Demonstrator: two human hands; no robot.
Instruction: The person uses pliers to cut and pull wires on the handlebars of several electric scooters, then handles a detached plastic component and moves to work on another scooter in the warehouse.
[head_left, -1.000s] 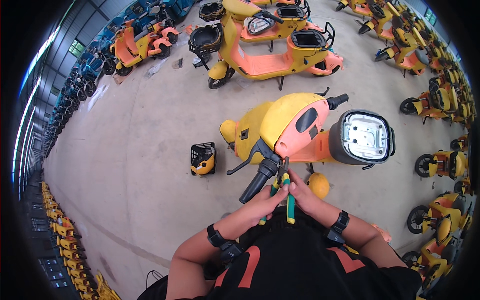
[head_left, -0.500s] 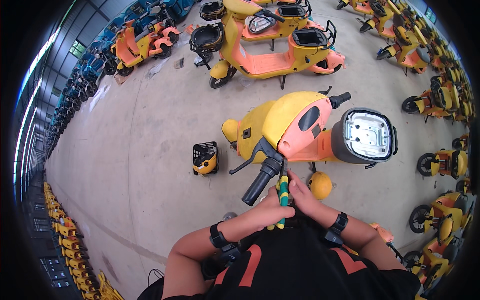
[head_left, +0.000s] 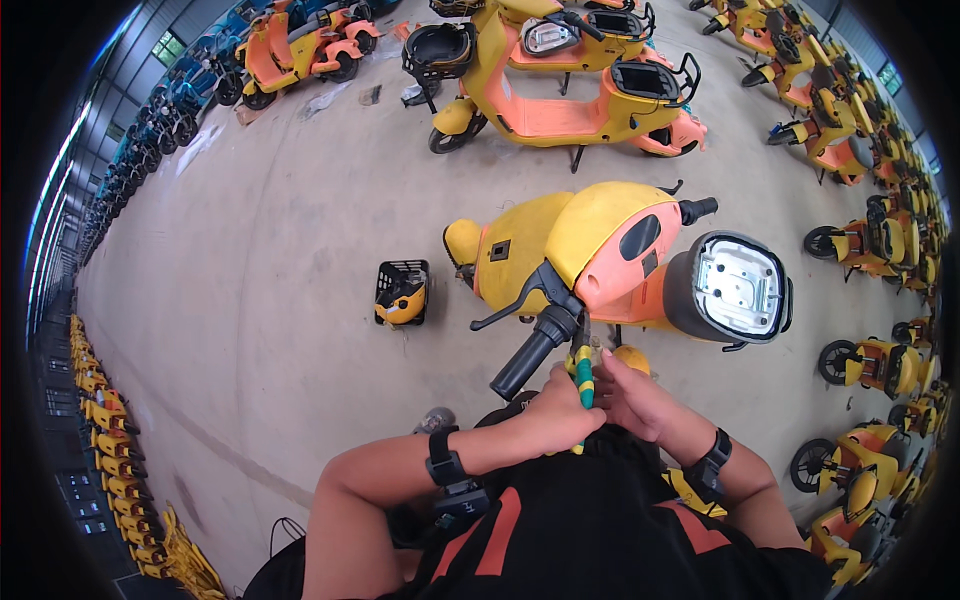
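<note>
We look down from head height at our own two hands working at the handlebar of a yellow and orange scooter point(head_left: 590, 250) that stands on a grey concrete floor point(head_left: 280, 330) directly in front of us. Our left hand point(head_left: 562, 412) is closed around a screwdriver point(head_left: 582, 372) with a green and yellow handle, gripping it upright so that its tip points up toward the underside of the handlebar, just beside the black handlebar grip point(head_left: 528, 357). Our right hand point(head_left: 628, 398) sits just to the right of the screwdriver, its fingers curled in against the tool; we cannot tell whether it grips the handle or only steadies it. Both wrists wear black bands. A black brake lever point(head_left: 515, 303) juts out to the left above the grip. To the right of the handlebar the scooter's round headlight housing point(head_left: 735, 290) faces up, pale grey inside a black rim. On the floor to the left of the scooter lies a black wire basket point(head_left: 402, 291) with a yellow part in it. Another yellow and orange scooter point(head_left: 570, 75) stands farther off, and rows of similar scooters line the edges of the hall.
</note>
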